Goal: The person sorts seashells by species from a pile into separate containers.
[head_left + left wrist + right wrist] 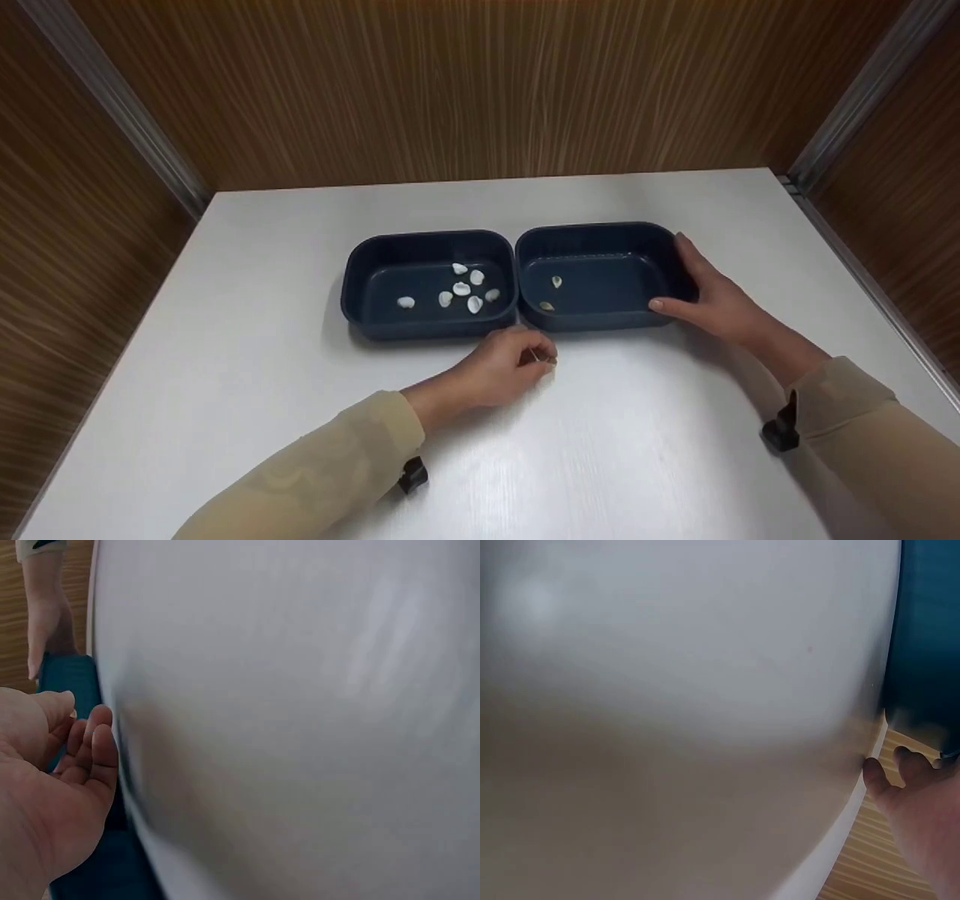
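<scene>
Between thumb and fingertips, my left hand [502, 367] pinches a small pale seashell [553, 361], just in front of where the two bins meet. Much of the shell is hidden by the fingers; its edge peeks out in the left wrist view. My right hand [724, 304] holds the right-hand dark blue bin [600, 322] by its right end, fingers along the outer wall and thumb over the front corner. Two small brownish shells [556, 282] lie in that bin, towards its left side. Several white shells [461, 289] lie in the left-hand dark blue bin [420, 330], mostly in its right half.
Both bins stand side by side on a white table [247, 360], long sides facing me. A wood-grain panel [487, 90] rises behind the table, with similar panels at left and right. Dark wrist straps show at both sleeve cuffs.
</scene>
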{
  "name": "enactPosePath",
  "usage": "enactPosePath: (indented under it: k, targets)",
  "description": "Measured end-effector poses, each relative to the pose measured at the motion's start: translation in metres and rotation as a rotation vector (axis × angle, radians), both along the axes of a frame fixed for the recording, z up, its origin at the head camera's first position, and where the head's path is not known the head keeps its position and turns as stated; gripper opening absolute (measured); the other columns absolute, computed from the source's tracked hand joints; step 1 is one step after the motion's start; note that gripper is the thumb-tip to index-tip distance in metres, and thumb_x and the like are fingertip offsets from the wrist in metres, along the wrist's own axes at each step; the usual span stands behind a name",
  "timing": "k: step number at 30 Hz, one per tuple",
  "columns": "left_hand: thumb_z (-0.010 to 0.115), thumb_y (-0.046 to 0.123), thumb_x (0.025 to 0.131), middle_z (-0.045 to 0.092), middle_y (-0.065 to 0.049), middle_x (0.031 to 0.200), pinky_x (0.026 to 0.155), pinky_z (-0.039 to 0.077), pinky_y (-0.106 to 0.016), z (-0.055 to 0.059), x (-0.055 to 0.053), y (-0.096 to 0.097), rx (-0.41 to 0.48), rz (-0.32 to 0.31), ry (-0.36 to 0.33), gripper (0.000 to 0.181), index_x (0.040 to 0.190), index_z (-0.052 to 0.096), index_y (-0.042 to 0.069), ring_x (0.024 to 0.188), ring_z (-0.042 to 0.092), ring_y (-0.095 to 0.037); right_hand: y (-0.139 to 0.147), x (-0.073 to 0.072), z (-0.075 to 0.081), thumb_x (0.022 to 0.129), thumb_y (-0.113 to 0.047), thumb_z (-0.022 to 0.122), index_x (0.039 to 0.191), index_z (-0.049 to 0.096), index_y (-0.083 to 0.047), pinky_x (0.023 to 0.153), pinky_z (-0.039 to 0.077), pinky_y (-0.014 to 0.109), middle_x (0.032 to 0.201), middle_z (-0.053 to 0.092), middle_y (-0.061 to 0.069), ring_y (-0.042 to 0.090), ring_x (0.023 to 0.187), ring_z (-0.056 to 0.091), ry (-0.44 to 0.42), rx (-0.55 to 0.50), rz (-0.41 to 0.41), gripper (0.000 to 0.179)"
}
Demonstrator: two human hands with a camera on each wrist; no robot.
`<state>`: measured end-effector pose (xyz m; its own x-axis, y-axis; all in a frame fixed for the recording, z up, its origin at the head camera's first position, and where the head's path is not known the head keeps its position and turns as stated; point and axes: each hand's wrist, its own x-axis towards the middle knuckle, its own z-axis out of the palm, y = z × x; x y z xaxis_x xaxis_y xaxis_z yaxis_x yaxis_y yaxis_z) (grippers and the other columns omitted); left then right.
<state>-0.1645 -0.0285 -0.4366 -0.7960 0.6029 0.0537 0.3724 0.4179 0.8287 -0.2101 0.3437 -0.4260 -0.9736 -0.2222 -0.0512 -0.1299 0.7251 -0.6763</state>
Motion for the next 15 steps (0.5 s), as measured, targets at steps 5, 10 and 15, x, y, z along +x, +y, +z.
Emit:
enactPosePath:
  k: [5, 10, 15]
  targets:
    - [0.07, 0.011, 0.104, 0.064, 0.005, 0.101, 0.079, 0.051, -0.022, 0.021, 0.0, 0.001, 0.029, -0.055, 0.015, 0.011, 0.112, 0.076, 0.008, 0.089, 0.058, -0.006, 0.0, 0.0, -0.001, 0.097, -0.046, 0.078, 0.171, -0.009, -0.025, 0.125, 0.008, 0.067, 0.178, -0.007, 0.008, 0.037, 0.162, -0.004, 0.005, -0.005, 0.011, 0.116]
    - [0.068, 0.011, 0.105, 0.065, -0.001, 0.103, 0.078, 0.05, -0.022, 0.043, -0.013, 0.002, 0.065, -0.065, 0.067, 0.012, 0.114, 0.075, 0.006, 0.089, 0.06, -0.01, 0.0, -0.002, -0.001, 0.097, -0.047, 0.078, 0.171, -0.01, -0.024, 0.125, 0.009, 0.067, 0.178, -0.006, 0.009, 0.038, 0.162, -0.003, 0.009, 0.012, 0.013, 0.117]
    - [0.066, 0.012, 0.107, 0.064, -0.004, 0.108, 0.079, 0.052, -0.022, 0.058, -0.037, 0.003, 0.061, -0.029, 0.097, 0.014, 0.118, 0.073, 0.006, 0.091, 0.062, -0.013, 0.0, -0.002, -0.001, 0.097, -0.046, 0.077, 0.171, -0.01, -0.023, 0.125, 0.01, 0.067, 0.178, -0.006, 0.01, 0.039, 0.162, -0.002, 0.011, 0.024, 0.016, 0.117]
